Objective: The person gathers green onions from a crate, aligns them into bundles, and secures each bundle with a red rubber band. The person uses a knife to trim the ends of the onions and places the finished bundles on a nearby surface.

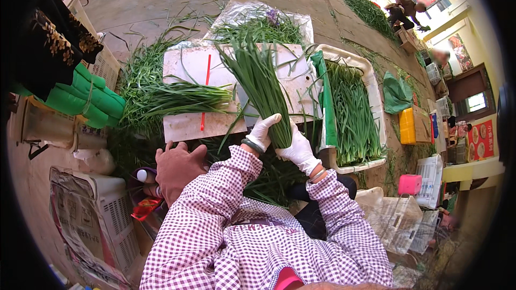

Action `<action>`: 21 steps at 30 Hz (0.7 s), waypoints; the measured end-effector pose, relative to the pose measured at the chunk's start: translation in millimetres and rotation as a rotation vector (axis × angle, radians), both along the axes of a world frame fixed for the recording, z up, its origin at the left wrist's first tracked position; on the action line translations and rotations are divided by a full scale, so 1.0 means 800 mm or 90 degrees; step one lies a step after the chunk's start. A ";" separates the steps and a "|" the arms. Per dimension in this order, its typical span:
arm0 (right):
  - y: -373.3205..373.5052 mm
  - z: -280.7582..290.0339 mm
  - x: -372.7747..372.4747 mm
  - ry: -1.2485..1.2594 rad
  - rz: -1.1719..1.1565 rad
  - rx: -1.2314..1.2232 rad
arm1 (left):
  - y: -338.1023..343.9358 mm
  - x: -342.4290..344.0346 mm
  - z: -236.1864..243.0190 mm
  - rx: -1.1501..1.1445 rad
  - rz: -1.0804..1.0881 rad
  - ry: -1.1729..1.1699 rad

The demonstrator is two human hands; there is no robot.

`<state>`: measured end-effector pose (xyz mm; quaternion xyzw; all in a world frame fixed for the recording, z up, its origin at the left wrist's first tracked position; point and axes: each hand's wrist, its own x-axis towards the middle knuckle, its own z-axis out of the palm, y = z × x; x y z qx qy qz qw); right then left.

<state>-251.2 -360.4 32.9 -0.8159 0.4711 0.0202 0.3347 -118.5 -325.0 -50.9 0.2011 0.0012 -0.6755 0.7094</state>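
Both your white-gloved hands close on one thick bunch of long green leaves [260,88]; your left hand [261,133] cups its lower end from 9 o'clock, fingertips curled over the front, while your right hand [300,152] wraps the base from 4 o'clock, thumb up along the stems; your forearms come in from 7 and 5 o'clock in checked sleeves [196,190], converging at the wrists; the bunch tilts toward 11 o'clock, its leaf tips over the pale board [183,64]; a second bunch [199,95] lies on that board at your 10 o'clock; at 2 o'clock, a white crate [359,167] holds packed greens [352,110].
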 end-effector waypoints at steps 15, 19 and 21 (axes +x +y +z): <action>-0.002 0.076 -0.067 -0.151 0.219 0.237 | 0.076 0.031 0.017 -0.094 0.154 0.068; 0.004 0.060 -0.095 -0.300 -0.031 0.216 | 0.091 0.040 0.021 -0.154 0.238 0.073; 0.016 0.059 -0.087 -0.463 -0.115 0.169 | 0.093 0.042 0.020 -0.171 0.277 0.083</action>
